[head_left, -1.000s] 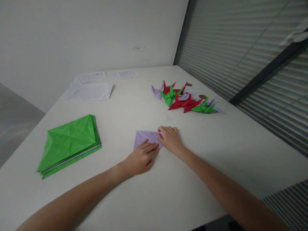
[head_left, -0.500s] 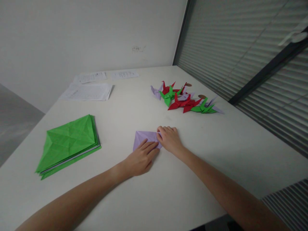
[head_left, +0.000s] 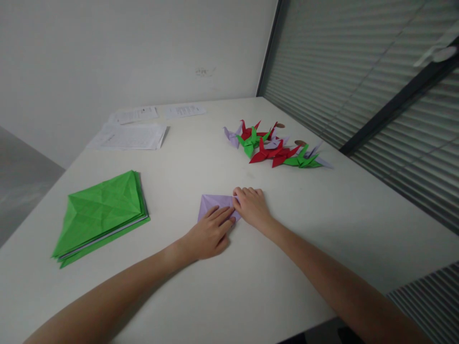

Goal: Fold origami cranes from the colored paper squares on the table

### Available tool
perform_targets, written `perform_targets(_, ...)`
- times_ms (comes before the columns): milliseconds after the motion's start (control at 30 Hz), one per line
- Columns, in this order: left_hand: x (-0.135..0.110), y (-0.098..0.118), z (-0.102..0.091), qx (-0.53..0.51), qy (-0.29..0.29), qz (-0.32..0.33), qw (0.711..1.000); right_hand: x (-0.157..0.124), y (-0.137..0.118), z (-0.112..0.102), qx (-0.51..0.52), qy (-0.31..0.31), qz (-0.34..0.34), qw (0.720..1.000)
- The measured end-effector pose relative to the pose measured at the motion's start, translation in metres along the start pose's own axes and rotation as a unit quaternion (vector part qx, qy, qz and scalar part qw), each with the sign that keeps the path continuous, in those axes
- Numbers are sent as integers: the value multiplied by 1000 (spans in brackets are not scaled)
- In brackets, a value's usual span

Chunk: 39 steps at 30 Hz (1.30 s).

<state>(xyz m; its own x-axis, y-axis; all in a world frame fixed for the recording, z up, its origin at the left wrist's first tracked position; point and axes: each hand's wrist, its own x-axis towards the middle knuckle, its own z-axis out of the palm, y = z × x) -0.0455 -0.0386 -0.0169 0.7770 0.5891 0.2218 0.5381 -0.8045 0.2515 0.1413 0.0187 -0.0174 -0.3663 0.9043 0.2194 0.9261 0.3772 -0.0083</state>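
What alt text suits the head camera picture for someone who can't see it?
A person's left hand lies across a lilac paper on a white table, the right hand at the paper's right end. A mostly green paper stack sits to the left; red, green and lilac paper birds cluster farther back to the right.

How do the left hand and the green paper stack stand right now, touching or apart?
Apart. The head view shows a stretch of white tabletop between the left hand and the green paper stack.
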Motion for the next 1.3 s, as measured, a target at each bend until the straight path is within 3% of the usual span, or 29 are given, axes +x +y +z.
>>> perform_targets(200, -1, -8, -2, -50, 2, -5, 999, 0, 0, 0, -1, -4, 2, 1000)
perform_targets(533, -1, -8, -7, 6, -31, 12, 999, 0, -1, -1, -2, 0, 0, 1000)
perform_targets(833, 0, -8, -5, 7, -22, 12, 1000, -2, 1, 1, -5, 6, -1, 1000)
perform_targets(1300, 5, -9, -6, -6, 6, 3, 1000, -5, 6, 9, -11, 72, 7, 997)
